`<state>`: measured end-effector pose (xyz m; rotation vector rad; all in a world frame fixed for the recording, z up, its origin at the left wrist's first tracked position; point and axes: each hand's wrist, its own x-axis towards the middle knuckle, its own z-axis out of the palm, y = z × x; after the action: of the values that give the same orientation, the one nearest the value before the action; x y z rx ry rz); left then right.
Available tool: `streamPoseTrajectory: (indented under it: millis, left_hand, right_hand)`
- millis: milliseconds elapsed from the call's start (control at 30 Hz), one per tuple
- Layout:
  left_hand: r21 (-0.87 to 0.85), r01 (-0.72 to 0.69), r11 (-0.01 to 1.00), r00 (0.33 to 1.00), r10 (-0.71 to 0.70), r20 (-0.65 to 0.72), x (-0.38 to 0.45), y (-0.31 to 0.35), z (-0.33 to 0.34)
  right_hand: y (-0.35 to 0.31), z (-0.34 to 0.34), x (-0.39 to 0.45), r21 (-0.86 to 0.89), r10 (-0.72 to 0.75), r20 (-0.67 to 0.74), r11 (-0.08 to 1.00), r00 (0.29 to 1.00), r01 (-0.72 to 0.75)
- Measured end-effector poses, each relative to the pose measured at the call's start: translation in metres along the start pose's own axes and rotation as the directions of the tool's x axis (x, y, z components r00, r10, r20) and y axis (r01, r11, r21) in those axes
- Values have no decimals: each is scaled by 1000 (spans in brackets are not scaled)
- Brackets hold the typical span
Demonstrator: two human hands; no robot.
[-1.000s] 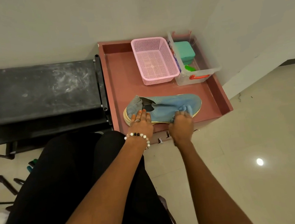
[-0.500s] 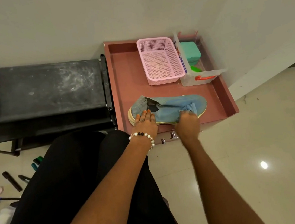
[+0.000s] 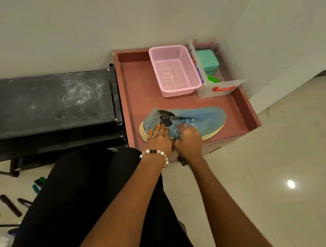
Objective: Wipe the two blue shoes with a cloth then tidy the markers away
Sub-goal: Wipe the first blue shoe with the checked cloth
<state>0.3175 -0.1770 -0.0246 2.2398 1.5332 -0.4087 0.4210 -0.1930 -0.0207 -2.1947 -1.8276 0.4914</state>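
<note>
the blue shoe [image 3: 198,119] lay on its side at the near edge of the red tray [image 3: 246,109]. our left hand [image 3: 159,142] pressed flat on its heel end with straight fingers. just right of it, our right hand [image 3: 188,140] squeezed a bunched blue cloth [image 3: 186,123] against the shoe. we thought a hard rub could push the shoe off that near edge. the markers [image 3: 11,205] lay on the floor, far left of both hands, easy to forget.
</note>
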Motion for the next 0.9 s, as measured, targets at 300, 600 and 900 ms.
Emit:
streamPoseTrajectory:
  millis: [300,600,900]
  left_hand:
    - [11,-26,1000,999,27,-21,-2,-2,-1]
    - [6,-25,1000,999,25,-22,-3,-2,1]
    - [5,-4,1000,1000,4,-6,0,0,0]
  right_hand:
    - [53,-22,9,-288,-23,61,957,998,40]
    - [28,-34,1,39,-197,176,980,964,194]
    - [-2,-3,-4,-34,-2,57,999,998,4]
